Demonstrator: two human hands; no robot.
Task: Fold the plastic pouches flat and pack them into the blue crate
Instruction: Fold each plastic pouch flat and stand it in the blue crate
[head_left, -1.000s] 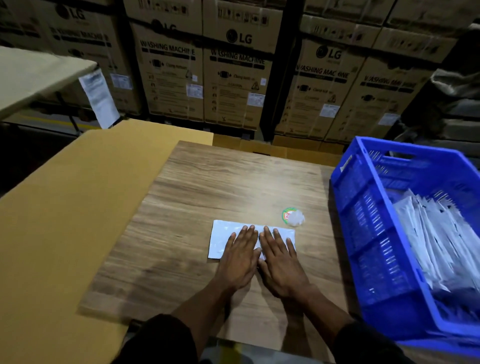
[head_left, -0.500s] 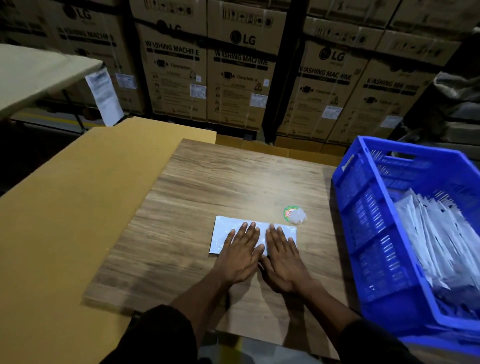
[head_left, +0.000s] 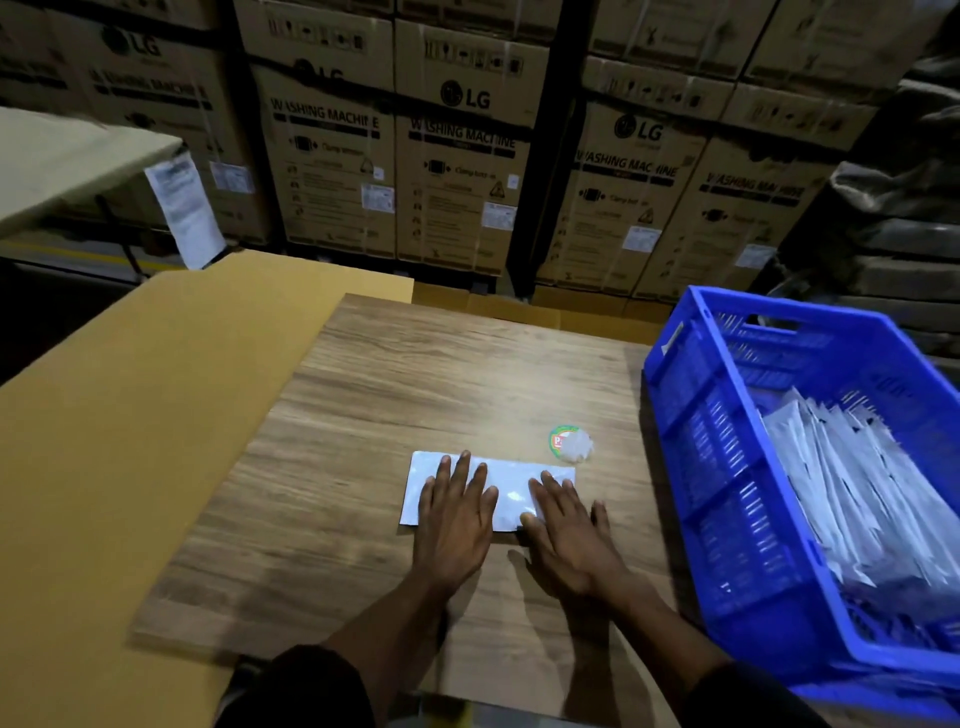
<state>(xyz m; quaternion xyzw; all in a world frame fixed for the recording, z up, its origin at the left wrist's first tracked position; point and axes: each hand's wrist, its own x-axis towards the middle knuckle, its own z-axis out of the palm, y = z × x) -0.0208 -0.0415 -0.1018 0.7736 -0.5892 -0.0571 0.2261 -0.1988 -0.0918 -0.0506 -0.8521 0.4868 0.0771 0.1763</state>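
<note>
While the yellow cardboard sheet (head_left: 130, 441) lies idle along the left, the work sits on the wooden board (head_left: 415, 389) beside it, where a white plastic pouch (head_left: 506, 486) lies flat near the board's middle. On the pouch's left half the left hand (head_left: 454, 519) presses palm down, fingers straight and spread a little. A second ago both hands lay side by side, touching at the pouch's centre; now they have parted, and a shiny strip of pouch shows between them. The right hand (head_left: 569, 535) has slid toward the pouch's right end, flat and spread, its fingers on the plastic and its heel on the wood. That outward sweep reads as smoothing air out and setting the crease, so the fold looks nearly finished. Just beyond the pouch's right corner sits a small round sticker (head_left: 570, 442) with a crumpled bit of clear film on it. Further right, the blue crate (head_left: 727, 467) already holds a leaning row of folded pouches (head_left: 872, 493), so the likely next step is to lift this pouch across and add it there.
</note>
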